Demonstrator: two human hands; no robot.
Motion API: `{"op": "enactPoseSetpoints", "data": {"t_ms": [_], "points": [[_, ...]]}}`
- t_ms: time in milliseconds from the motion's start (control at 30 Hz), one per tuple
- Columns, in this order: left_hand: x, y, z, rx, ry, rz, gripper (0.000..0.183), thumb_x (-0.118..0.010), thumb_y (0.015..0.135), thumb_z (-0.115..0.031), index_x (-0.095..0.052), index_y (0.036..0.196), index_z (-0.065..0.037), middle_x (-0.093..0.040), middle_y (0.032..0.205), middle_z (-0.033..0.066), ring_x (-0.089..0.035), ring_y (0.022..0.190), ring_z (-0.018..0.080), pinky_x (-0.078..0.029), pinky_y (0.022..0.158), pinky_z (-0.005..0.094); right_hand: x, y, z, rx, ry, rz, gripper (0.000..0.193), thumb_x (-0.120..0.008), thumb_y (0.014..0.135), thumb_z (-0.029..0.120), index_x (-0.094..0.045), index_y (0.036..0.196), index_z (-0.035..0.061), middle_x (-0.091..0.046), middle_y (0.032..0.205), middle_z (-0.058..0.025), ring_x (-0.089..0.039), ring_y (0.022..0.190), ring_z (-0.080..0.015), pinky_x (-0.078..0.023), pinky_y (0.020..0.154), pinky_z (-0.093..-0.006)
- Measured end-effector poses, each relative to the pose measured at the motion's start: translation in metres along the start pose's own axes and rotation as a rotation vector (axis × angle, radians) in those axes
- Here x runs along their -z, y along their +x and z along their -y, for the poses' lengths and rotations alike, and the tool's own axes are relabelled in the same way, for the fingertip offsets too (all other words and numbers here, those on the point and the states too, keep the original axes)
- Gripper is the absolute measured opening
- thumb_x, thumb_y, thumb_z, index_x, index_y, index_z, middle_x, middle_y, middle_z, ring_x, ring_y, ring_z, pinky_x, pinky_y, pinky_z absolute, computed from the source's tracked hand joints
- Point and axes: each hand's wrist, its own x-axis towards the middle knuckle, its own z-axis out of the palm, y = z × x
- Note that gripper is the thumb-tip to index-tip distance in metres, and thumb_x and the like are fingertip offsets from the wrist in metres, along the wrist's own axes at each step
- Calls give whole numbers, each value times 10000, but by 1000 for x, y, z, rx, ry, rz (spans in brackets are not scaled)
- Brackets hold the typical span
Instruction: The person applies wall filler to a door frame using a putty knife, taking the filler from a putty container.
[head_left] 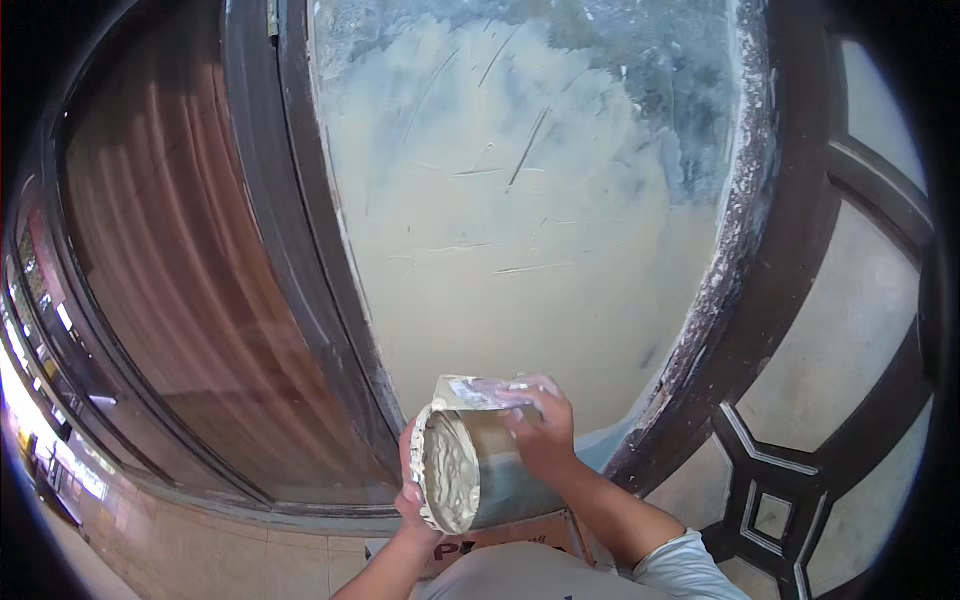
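My left hand (410,500) is wrapped round a tub (417,460), tilted so that its open mouth faces right. Thick cream-coloured putty (456,472) fills it, and more of the paste is smeared along the rim. In my right hand (547,430) is a putty knife (475,393), its blade coated with pale paste and lying across the top of the tub's rim. White smears mark my right fingers. Behind both hands stands a flat panel (520,300), cream lower down and patchy blue-grey above, with several ridges and streaks on its surface.
A dark wooden frame (300,200) borders the panel on the left, beside glass with a brown curtain (170,260). Rough, flaking edging (725,250) runs down its right side. Dark lattice woodwork (780,500) stands further right. A cardboard box (535,532) is low by my body, near floor tiles (290,555).
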Motion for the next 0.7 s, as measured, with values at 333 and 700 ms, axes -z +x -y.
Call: {"op": "enactPoseSetpoints", "data": {"t_ms": [333, 700], "points": [[-15, 24, -18, 168, -264, 148, 944, -531, 769, -736, -396, 1449, -95, -482, 1417, 139, -531, 1246, 331, -471, 1027, 495, 31, 52, -19, -196, 467, -159, 173, -627, 944, 129, -519, 1010, 10, -605, 885, -48, -607, 813, -113, -501, 724, -273], [10, 23, -21, 208, -215, 72, 955, -540, 762, -715, -376, 1458, -82, -495, 1406, 145, -518, 1269, 318, -449, 1058, 482, 103, 212, 78, 166, -975, 23, 513, -666, 850, 493, -511, 1095, 70, -685, 903, -153, -679, 823, -350, -522, 683, -428]]}}
